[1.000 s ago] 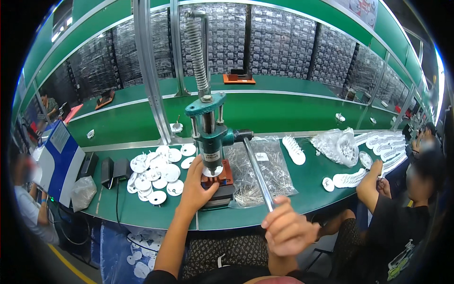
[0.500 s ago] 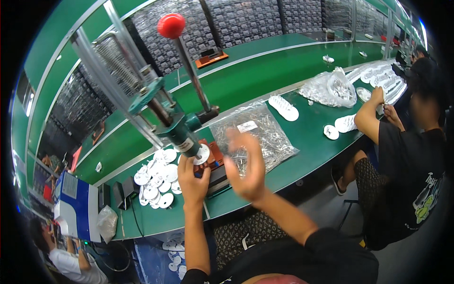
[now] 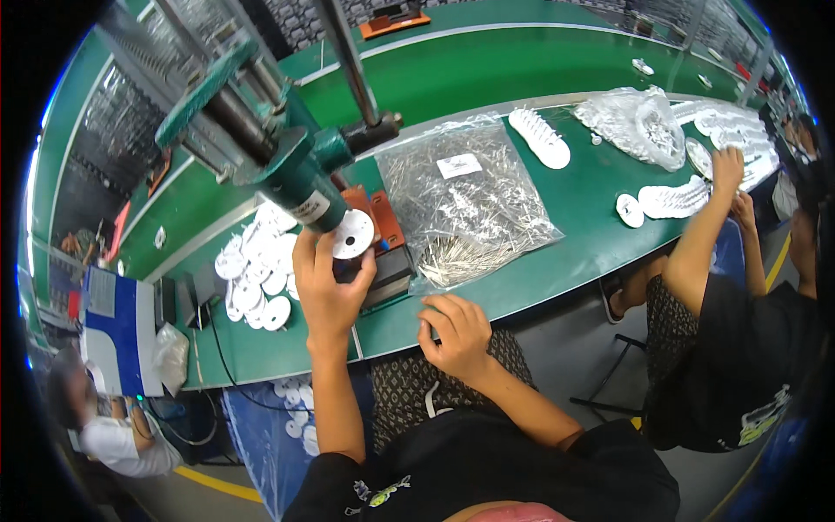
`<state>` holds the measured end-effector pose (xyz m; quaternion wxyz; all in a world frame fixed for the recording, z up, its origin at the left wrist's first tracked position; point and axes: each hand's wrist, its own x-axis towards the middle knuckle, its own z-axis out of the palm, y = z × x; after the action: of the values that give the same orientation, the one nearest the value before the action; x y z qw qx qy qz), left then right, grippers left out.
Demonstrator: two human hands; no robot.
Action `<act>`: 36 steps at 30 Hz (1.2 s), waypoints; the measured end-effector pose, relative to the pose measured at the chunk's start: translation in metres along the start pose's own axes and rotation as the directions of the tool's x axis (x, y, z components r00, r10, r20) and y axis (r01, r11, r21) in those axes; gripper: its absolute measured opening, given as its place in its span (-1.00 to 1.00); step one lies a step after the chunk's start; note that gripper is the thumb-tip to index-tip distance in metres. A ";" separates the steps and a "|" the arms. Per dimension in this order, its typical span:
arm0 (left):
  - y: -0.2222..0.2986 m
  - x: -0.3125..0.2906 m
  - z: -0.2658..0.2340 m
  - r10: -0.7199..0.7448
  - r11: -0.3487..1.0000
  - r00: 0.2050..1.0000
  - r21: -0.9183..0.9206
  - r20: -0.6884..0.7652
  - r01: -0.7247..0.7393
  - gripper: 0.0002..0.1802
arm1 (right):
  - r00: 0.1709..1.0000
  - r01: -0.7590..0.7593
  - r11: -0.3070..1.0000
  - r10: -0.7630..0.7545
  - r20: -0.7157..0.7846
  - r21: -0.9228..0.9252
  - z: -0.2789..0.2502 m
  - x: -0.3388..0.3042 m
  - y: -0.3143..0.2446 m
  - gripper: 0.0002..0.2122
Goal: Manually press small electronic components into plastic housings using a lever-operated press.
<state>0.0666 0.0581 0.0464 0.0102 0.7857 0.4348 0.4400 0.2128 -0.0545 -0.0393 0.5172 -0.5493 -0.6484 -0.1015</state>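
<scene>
My left hand (image 3: 329,283) is at a green hand press (image 3: 291,187), its thumb and fingers closed around the edge of a round white plastic disc (image 3: 354,232). The disc has small holes and sits under the press head, over an orange-brown fixture (image 3: 385,219). At the table's front edge, my right hand (image 3: 458,335) has its fingers curled in; whatever they may hold is too small to make out. Just beyond it lies a clear plastic bag (image 3: 470,204) full of thin metal pins, with a heap of them at its near end.
A pile of white discs (image 3: 261,270) lies left of the press on the green table (image 3: 396,326). Rows of white parts (image 3: 674,200) and another bag (image 3: 635,126) are to the right, where a co-worker (image 3: 726,322) sits. A blue-and-white box (image 3: 122,331) stands at left.
My right hand has come down from beside the press to the table's front edge, and its fingers have curled in. My left hand stays at the disc. The view has shifted.
</scene>
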 end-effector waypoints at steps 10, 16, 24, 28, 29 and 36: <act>0.052 -0.094 -0.045 -0.312 0.300 0.719 -0.654 0.621 0.695 -0.60 | 0.960 0.280 0.939 -0.280 -0.025 0.201 -0.015 0.013 -0.001 -0.54; 0.043 -0.084 -0.046 -0.173 0.494 0.784 -0.636 0.596 0.593 -0.56 | 0.955 0.278 0.932 -0.294 0.034 0.233 -0.029 0.033 0.005 -0.47; -0.029 -0.026 -0.055 -0.264 0.964 0.964 0.010 -0.027 0.265 -0.66 | 0.877 -0.378 0.922 0.327 -0.352 -0.085 -0.093 0.143 0.155 -0.38; -0.095 -0.012 -0.036 -0.126 0.958 0.980 0.276 0.151 0.080 -0.55 | 0.824 -0.555 0.776 0.464 -0.326 -0.298 -0.106 0.145 0.220 -0.41; -0.105 -0.016 -0.031 -0.164 0.951 0.969 0.289 0.187 0.105 -0.54 | 0.816 -0.564 0.771 0.465 -0.343 -0.297 -0.107 0.139 0.225 -0.41; -0.113 -0.011 -0.038 -0.218 0.975 0.959 0.089 0.182 0.205 -0.69 | 0.825 -0.560 0.706 0.521 -0.217 -0.434 -0.094 0.124 0.222 -0.42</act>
<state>-0.0387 0.1068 0.0169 0.0715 0.7731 0.5283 0.3437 0.4637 0.0387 0.0029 0.3965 -0.8208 -0.3921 -0.1239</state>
